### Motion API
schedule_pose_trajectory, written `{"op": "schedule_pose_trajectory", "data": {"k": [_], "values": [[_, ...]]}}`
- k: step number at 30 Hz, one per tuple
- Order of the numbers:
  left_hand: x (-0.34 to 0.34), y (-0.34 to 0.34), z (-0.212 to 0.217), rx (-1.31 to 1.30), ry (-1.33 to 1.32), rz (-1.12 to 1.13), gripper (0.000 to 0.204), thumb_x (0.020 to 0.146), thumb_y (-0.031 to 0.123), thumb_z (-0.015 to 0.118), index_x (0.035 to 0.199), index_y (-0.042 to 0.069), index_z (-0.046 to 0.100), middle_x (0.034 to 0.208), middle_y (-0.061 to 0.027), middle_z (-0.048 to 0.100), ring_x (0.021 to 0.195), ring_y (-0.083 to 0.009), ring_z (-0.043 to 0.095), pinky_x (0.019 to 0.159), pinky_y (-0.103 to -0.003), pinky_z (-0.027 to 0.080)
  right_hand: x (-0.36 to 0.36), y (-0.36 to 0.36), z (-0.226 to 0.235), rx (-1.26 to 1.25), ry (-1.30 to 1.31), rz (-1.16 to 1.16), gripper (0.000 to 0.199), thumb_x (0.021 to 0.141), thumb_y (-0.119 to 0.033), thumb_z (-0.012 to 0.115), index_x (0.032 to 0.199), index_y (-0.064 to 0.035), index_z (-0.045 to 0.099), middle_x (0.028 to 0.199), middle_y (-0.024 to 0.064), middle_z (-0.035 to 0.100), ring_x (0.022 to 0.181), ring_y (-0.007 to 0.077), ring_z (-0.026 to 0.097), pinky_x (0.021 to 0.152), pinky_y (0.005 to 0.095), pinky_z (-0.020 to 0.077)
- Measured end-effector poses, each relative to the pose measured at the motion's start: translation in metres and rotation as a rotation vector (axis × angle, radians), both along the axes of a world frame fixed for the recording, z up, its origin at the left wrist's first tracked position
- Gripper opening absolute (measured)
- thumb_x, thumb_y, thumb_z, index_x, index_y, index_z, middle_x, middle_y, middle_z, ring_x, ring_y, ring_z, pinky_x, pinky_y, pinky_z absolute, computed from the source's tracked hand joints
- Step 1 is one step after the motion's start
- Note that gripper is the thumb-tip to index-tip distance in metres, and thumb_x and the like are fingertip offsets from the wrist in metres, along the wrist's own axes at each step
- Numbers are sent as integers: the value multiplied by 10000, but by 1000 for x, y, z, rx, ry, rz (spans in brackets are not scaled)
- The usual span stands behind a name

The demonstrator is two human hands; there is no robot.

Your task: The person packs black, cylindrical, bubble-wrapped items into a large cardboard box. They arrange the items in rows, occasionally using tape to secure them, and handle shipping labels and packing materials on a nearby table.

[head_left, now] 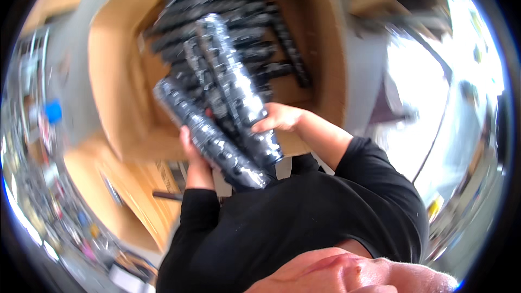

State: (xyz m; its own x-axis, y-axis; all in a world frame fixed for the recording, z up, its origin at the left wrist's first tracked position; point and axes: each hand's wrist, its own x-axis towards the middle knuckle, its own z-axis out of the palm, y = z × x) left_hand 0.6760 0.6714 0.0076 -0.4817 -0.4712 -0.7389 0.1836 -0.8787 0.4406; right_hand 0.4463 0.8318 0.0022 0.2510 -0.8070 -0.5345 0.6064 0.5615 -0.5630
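Observation:
Several long black cylindrical bundles in shiny clear wrap lie stacked in an open cardboard box [108,92]. Closest to me, my left hand [193,152] is closed around the lower side of one black wrapped bundle [209,135], which is tilted toward my body. My right hand [278,118] grips the near half of another black wrapped bundle [230,76], its thumb lying across the top. Between these two, a third black bundle [202,70] is partly covered; whether a hand also supports it cannot be made out. The palms and most left fingers are hidden.
Inside the box, more black bundles [211,2] lie crosswise, and a thin one [290,49] leans along the right side. Another cardboard box [125,195] stands at lower left. Blurred shelving with a blue item [53,111] is at far left.

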Motion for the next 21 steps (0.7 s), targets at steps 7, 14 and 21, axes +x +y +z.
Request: {"op": "schedule_pose_trajectory", "data": {"k": [7, 14, 21], "values": [[-146, 25, 166, -281, 372, -739, 952, 882, 669, 360, 1461, -83, 290, 1486, -206, 379, 1362, -302, 370, 1138, -402, 266, -2, 109, 153, -240, 315, -629, 697, 750, -194, 833, 1324, 19, 500, 1223, 96, 623, 1153, 181, 542, 1029, 346, 428], [-264, 123, 310, -120, 822, -1351, 926, 888, 629, 423, 1439, -106, 300, 1473, -235, 399, 1343, -308, 422, 1101, -384, 340, 65, 212, 337, -71, 469, -1279, 612, 781, -229, 804, 1299, -31, 545, 1187, 83, 633, 1119, 179, 566, 1006, 349, 433], [-290, 459, 269, 63, 715, -2036, 569, 916, 336, 606, 1327, -38, 482, 1263, -204, 595, 1104, -257, 624, 951, -379, 502, 198, 447, 343, 622, 402, -1752, 608, 843, -298, 712, 1308, 39, 515, 1220, 143, 623, 1096, 245, 609, 1002, 394, 447]]}}
